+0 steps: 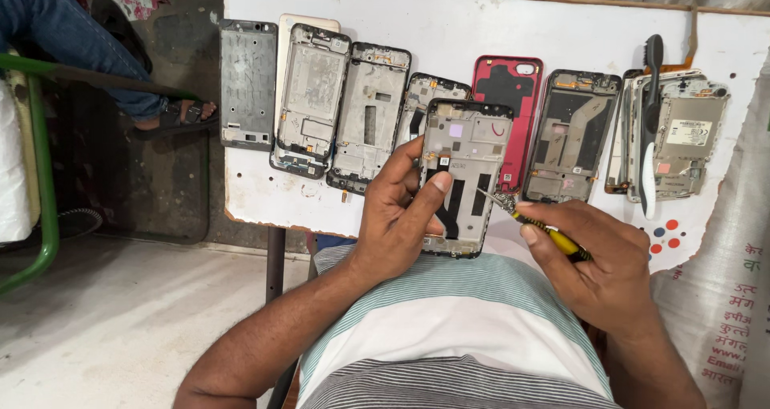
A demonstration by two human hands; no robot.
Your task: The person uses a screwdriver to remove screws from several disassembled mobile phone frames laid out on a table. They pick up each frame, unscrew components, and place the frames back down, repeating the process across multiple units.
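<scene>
The left hand grips a stripped phone frame, thumb across its face and fingers curled behind its left edge, holding it above the near edge of the white bench and over the person's striped shirt. The frame stands with its long axis running nearly straight away from the person, camera end toward the far side, tipped slightly to the right. The right hand is closed around a yellow-handled screwdriver, whose shaft slants up and left so that the tip meets the frame's right edge near its middle. Behind the held frame, a row of other opened phone bodies lies on the bench, all lengthwise in the same direction: grey and silver frames to the left, a red back cover directly behind and partly hidden, more frames to the right with a black-and-white brush laid over them. A printed sack sits at the right.
</scene>
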